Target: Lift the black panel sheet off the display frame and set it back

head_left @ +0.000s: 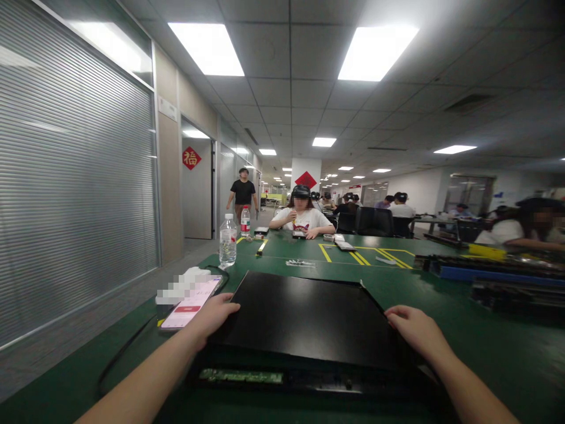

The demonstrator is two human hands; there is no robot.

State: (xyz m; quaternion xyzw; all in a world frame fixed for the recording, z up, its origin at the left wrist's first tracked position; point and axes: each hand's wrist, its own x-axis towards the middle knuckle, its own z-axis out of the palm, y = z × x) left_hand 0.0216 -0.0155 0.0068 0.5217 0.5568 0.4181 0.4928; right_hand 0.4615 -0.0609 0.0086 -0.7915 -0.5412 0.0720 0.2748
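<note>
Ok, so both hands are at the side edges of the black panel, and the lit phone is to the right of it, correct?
Not quite: the lit phone is to the left of the black panel, as the head view shows. The left hand and right hand are indeed at the panel's side edges.

The panel (304,318) is black, the table (512,353) green.

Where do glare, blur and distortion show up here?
Head view: near ceiling lights blown out, pale sheen on the black panel; head view: person at far right smeared, blinds stretched, wide-lens style.
</note>
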